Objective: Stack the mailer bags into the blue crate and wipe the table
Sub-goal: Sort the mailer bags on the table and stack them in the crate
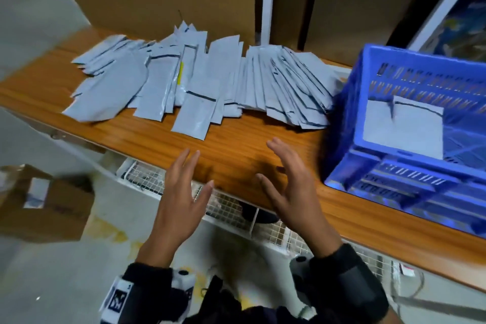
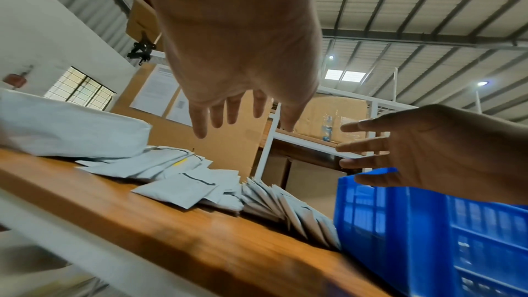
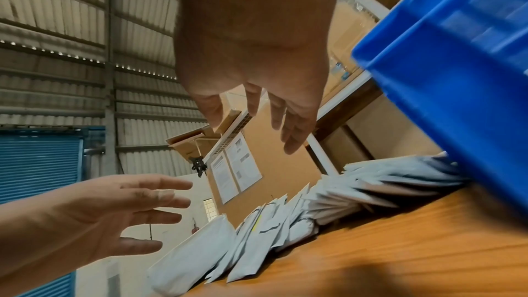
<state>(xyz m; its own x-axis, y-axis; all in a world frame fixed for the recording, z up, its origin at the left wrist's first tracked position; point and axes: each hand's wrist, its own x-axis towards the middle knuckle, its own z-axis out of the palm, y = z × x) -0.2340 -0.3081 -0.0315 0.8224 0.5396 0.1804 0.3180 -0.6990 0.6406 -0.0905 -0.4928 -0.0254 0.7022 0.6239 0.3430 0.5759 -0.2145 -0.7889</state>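
Several grey mailer bags (image 1: pixel 200 81) lie fanned out in a loose row along the back of the wooden table (image 1: pixel 236 144); they also show in the wrist views (image 2: pixel 183 189) (image 3: pixel 257 234). The blue crate (image 1: pixel 410 139) stands at the table's right end with one or more mailer bags (image 1: pixel 405 129) inside it. My left hand (image 1: pixel 184 192) and right hand (image 1: pixel 286 181) hover above the table's front edge, palms facing each other, fingers straight and spread, holding nothing. Both are short of the bags and touch nothing.
Large cardboard sheets (image 1: pixel 157 2) and a white shelf frame (image 1: pixel 265 0) stand behind the table. A cardboard box (image 1: pixel 44 205) sits on the floor at the left. Wire mesh (image 1: pixel 231 210) runs under the table's front edge.
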